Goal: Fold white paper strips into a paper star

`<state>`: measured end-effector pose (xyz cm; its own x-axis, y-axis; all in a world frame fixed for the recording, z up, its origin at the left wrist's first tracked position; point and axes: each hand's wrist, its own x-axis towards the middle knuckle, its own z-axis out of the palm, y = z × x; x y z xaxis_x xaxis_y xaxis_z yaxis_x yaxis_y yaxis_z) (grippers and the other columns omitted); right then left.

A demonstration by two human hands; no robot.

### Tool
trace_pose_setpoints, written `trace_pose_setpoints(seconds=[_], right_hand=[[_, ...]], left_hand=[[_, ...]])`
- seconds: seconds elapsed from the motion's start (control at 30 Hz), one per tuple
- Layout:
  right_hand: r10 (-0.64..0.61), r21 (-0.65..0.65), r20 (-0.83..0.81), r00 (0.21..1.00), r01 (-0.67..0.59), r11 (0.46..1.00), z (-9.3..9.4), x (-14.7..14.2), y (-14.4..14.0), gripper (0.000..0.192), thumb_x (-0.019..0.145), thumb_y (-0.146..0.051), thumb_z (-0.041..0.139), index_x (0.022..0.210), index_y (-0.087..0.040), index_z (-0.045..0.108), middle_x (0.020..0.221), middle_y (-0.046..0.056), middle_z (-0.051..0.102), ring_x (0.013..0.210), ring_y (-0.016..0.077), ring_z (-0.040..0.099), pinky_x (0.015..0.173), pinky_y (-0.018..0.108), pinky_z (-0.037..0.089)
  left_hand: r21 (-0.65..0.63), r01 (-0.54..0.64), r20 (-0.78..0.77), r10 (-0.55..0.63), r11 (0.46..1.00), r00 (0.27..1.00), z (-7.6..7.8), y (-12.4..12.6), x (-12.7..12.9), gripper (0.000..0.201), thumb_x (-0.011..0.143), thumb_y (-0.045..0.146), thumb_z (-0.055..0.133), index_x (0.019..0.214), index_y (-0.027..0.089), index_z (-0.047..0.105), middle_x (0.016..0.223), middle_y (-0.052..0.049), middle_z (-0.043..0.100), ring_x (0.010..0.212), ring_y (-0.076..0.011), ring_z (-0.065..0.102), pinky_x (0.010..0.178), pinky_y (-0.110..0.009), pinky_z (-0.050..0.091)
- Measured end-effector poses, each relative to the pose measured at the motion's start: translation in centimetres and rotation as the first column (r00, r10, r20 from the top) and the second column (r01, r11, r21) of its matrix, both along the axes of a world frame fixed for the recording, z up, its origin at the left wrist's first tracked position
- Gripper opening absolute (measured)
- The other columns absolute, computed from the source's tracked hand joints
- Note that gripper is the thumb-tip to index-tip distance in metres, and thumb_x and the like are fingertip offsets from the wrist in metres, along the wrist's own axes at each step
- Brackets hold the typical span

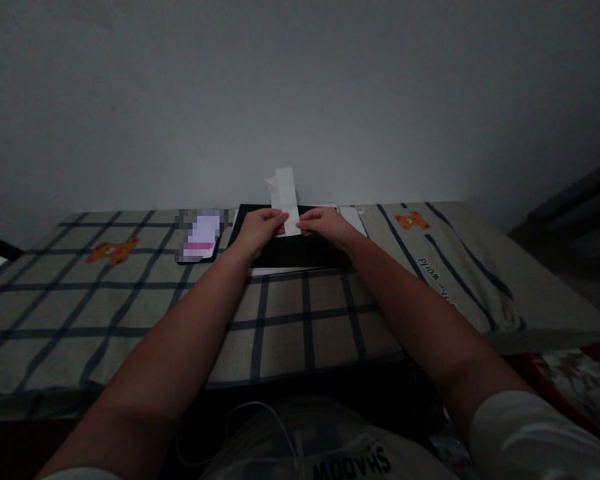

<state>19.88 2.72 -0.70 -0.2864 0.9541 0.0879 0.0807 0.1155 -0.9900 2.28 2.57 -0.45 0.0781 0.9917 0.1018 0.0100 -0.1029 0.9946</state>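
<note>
Here both hands — left hand (pixel 261 228), right hand (pixel 324 225) — pinch, seemingly, a white paper strip (pixel 286 200) between them.

Left hand (pixel 260 227) and right hand (pixel 323 223) pinch a white paper strip (pixel 286 200) above a black sheet (pixel 293 252).

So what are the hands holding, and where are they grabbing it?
Both hands hold a white paper strip by its lower end: the left hand pinches its left side, the right hand its right, above a black board.
</note>
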Motion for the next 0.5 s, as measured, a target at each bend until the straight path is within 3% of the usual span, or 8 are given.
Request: trace_pose_setpoints(seconds=[0.23,0.5], right_hand=[[-0.098,-0.043,-0.135,0.986,0.093,0.995,-0.11,0.35,0.55,0.007,0.075,-0.022,0.066,0.075,-0.014,0.066,0.068,0.002,0.065,0.061,0.0077,0.058,0.062,0.02,0.049],[-0.059,0.002,-0.063,0.996,0.06,0.998,0.1,0.01,0.2,0.004,0.074,-0.017,0.065,0.072,-0.014,0.066,0.066,0.002,0.065,0.061,0.0083,0.057,0.063,0.022,0.049]], left_hand=[[-0.074,0.07,-0.063,-0.075,0.995,0.995,0.07,-0.51,0.23,0.016,0.065,0.026,0.074,0.069,0.012,0.066,0.062,-0.001,0.062,0.054,-0.0076,0.053,0.06,-0.022,0.046],[-0.112,0.04,0.051,-0.034,0.993,0.998,0.3,-0.39,0.21,0.015,0.067,0.024,0.074,0.074,0.013,0.066,0.07,-0.002,0.064,0.062,-0.0078,0.057,0.063,-0.021,0.048]])
